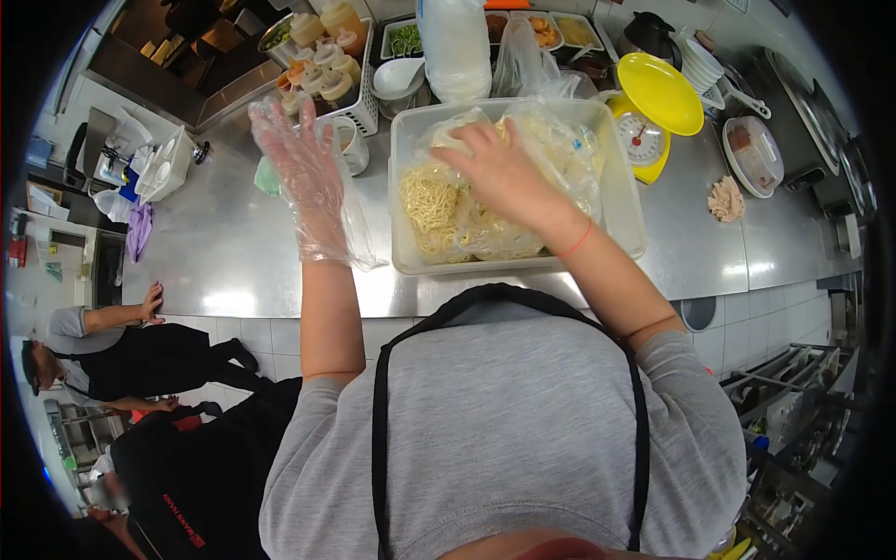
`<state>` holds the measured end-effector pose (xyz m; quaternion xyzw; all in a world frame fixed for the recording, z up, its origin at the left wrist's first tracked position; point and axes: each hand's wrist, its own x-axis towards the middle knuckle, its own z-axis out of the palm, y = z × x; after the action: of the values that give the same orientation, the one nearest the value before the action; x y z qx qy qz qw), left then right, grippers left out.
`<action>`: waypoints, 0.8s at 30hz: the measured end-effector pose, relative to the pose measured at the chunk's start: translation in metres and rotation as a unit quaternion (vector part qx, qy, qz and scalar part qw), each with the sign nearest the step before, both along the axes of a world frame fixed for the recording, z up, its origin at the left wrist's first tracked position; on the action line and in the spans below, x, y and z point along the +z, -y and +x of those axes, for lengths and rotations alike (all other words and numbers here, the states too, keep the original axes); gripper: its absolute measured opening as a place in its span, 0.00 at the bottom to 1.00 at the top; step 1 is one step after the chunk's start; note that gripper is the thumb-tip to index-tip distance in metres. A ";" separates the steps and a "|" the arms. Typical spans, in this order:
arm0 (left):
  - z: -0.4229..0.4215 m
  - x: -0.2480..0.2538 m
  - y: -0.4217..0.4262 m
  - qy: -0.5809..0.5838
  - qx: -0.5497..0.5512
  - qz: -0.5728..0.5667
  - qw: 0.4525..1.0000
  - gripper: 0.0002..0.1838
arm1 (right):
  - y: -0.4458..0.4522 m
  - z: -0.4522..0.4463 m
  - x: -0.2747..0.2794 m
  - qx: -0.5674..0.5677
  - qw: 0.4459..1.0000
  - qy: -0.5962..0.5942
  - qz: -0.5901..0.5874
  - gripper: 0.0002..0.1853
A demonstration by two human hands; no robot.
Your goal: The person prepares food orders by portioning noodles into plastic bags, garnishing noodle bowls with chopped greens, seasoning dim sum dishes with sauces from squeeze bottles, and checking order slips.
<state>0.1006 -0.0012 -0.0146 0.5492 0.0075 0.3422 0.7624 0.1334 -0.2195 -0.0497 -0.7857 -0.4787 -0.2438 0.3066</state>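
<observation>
My left hand (pixel 306 159) wears a loose clear plastic glove and is raised over the steel counter, fingers spread, holding nothing. Bare, with a thin red band at the wrist, my right hand (pixel 497 168) reaches over a translucent plastic tub (pixel 635 210). Its fingers are apart and slightly bent above the plastic bags; whether they touch the plastic I cannot tell. Pale yellow noodles (pixel 429 201) lie at the tub's left side, partly exposed. Clear plastic bags of noodles (pixel 565 159) fill the right side, and my right hand and forearm hide some of the middle.
A yellow dial scale (pixel 640 140) stands right of the tub. Behind are a white basket (pixel 366 107) of sauce bottles, a tall roll of clear plastic (pixel 455 47) and trays of toppings (pixel 543 33). A crumpled cloth or glove (pixel 725 200) lies right. Two people in black (pixel 159 359) are at left.
</observation>
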 end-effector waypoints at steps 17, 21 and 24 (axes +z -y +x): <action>0.014 -0.041 0.010 -0.107 -0.031 0.345 0.932 0.24 | 0.025 0.010 0.000 0.189 0.885 -0.353 -0.236 0.10; 0.017 -0.045 0.005 -0.151 0.069 0.551 0.818 0.20 | 0.039 0.001 0.023 0.174 0.877 -0.360 -0.265 0.14; 0.016 -0.052 0.003 -0.244 0.104 0.740 0.618 0.18 | 0.057 0.003 0.028 0.164 0.935 -0.260 -0.179 0.16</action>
<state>0.1162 -0.0041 -0.0662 0.9863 -0.0055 0.1626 0.0271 0.1362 -0.2764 -0.0216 -0.7744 -0.5398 0.1126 0.3103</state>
